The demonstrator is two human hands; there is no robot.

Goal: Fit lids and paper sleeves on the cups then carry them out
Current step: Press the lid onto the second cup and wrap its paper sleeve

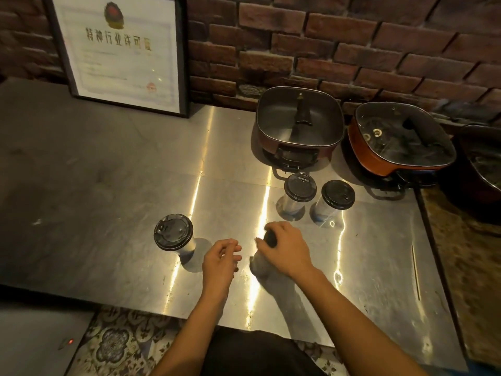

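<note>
1. The near cup [259, 264] stands on the tabletop [230, 158] towards its front edge. Its dark lid [271, 240] is grasped from above by the right grip [287, 248], with the fingers curled over the rim.
2. The left grip [219, 257] is held just beside the cup wall. It is loosely curled and released, and nothing is seen in it.
3. Lids are already fitted on the left cup [173, 233], the rear cup [300, 187] and the second rear cup [338, 195]. No paper sleeves are seen.
4. The walls look like thin clear plastic, so they are judged light, smooth and easily dented. Whether the cups are filled cannot be told.
5. The wall is best steadied low down and without squeezing, while the lid is pressed round its rim.
</note>
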